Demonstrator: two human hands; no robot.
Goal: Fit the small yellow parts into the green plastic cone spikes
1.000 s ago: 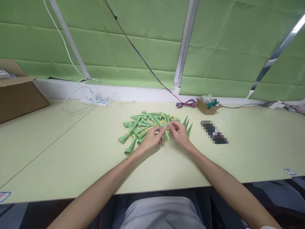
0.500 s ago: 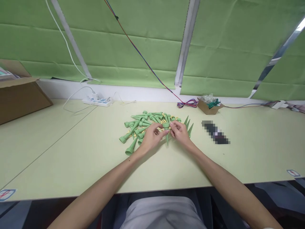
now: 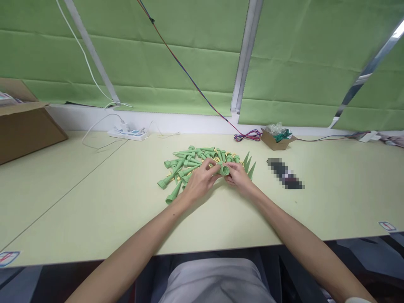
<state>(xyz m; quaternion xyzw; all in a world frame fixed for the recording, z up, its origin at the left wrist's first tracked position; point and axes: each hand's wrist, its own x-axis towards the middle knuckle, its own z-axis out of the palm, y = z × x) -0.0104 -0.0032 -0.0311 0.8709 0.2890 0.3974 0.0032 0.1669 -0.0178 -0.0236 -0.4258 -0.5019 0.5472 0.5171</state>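
Between my two hands is a green plastic watering spike [image 3: 224, 170], its round hollow end turned up toward me. My left hand [image 3: 203, 179] is closed on it from the left, thumb and fingers at its side. From the right, my right hand [image 3: 238, 174] pinches the same piece near its rim; whether a small part sits in those fingers is hidden. Just beyond and left of my hands lies a pile of similar green spikes [image 3: 172, 179], with small yellow pieces [image 3: 217, 158] among them. Several pointed green spikes [image 3: 249, 164] lie beside my right hand.
A small cardboard box [image 3: 277, 143] with clear and green plastic stands at the back, near a bundled red-blue cable [image 3: 248, 135]. A blurred dark object [image 3: 285, 174] lies to the right. A white power strip [image 3: 128, 133] and a large cardboard box [image 3: 28, 130] are on the left.
The held spike has tipped from point down to its open end facing me. Both hands have turned slightly with it and stay in nearly the same place.
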